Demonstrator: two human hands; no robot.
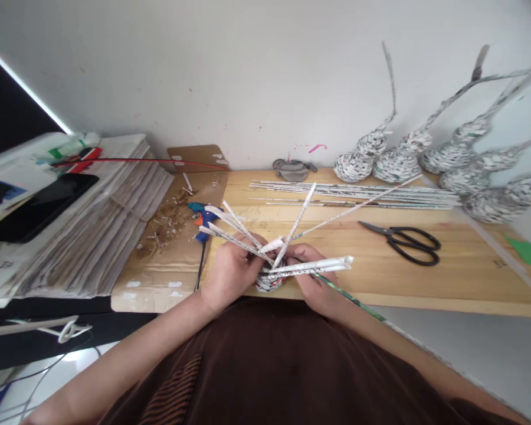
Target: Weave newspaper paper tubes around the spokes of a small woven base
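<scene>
At the table's near edge, a small woven newspaper basket (269, 282) has rolled-paper spokes fanning up and outward from it. My left hand (236, 262) is closed around its left side, fingers curled among the spokes. On the right, my right hand (312, 271) pinches at the weaving, its fingertips partly hidden behind a pair of white paper tubes (321, 267). A long green-and-white paper tube (358, 304) runs from the basket across my right hand and down along my forearm. Another thin tube (354, 211) slants up to the right from the basket.
Black-handled scissors (409, 243) lie to the right. Behind are a bundle of paper tubes (380, 193), a grey cloth-like lump (292, 169) and several woven gourd shapes (400, 159). A blue glue gun (203, 221) rests on cardboard (154, 283); stacked newspapers (128, 206) hold a black phone (44, 206).
</scene>
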